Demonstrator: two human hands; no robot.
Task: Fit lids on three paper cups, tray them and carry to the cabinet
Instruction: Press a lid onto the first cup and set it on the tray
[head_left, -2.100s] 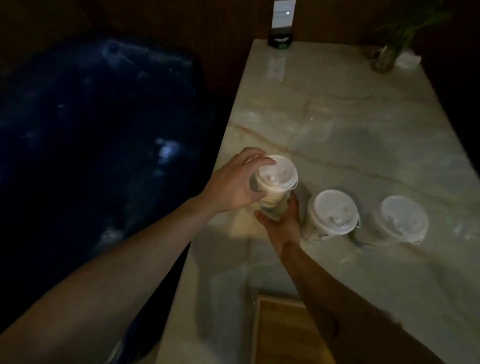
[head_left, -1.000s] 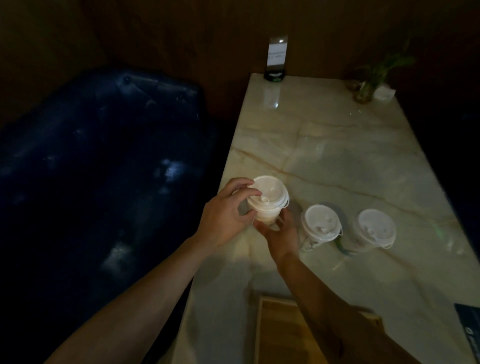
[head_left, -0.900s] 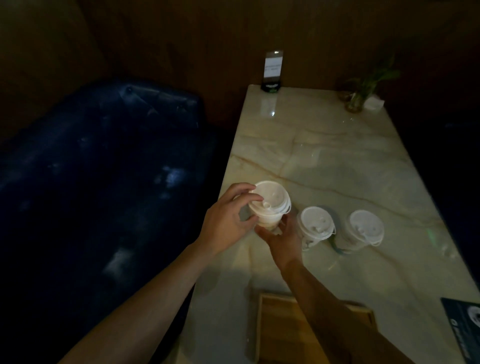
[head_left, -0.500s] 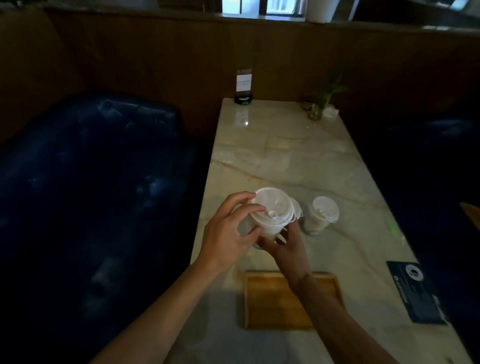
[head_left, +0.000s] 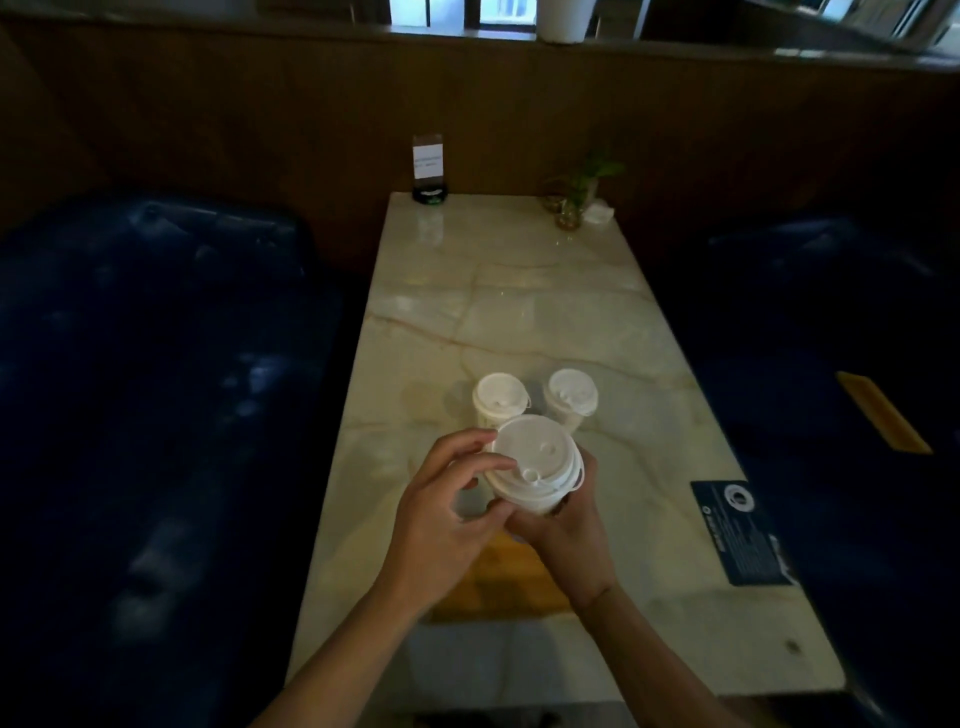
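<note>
Both hands grip one lidded cup (head_left: 535, 467) above the wooden tray (head_left: 498, 582) — left hand (head_left: 441, 514) at the lid rim, right hand (head_left: 566, 530) apparently cupping its base. Lower it upright — two capped cups (head_left: 500, 400) wait beyond on the bench (head_left: 519, 291).

Two lidded cups (head_left: 535, 402) block ahead, far tabletop (head_left: 519, 291) open

Both hands raised together, left hand (head_left: 441, 512) and right hand (head_left: 569, 535) curled
</note>
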